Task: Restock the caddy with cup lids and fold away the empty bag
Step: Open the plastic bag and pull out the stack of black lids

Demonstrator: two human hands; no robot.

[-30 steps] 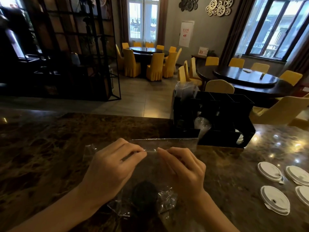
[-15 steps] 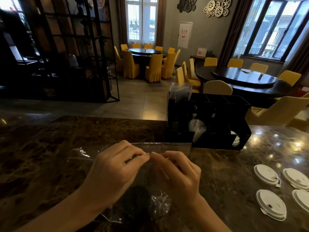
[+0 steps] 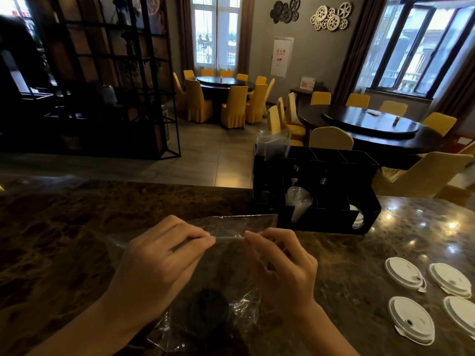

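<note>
While both hands pinch the clear bag (image 3: 231,224) flat on the counter (image 3: 64,240): left hand (image 3: 159,263) and right hand (image 3: 282,265) gripping its folded edge. Caddy (image 3: 316,194) at 1 o'clock, loose lids (image 3: 408,322) at 3 o'clock. Risk: slippery film springing open if pinch pressure drops.

Both your forearms reach in from the bottom edge and angle toward each other. Your left hand (image 3: 156,263) is palm-down, knuckles up, its fingers curled and thumb and forefinger pinched together at the tips. Your right hand (image 3: 285,263) mirrors it, pinching likewise, with the two pinches close together but apart.
</note>
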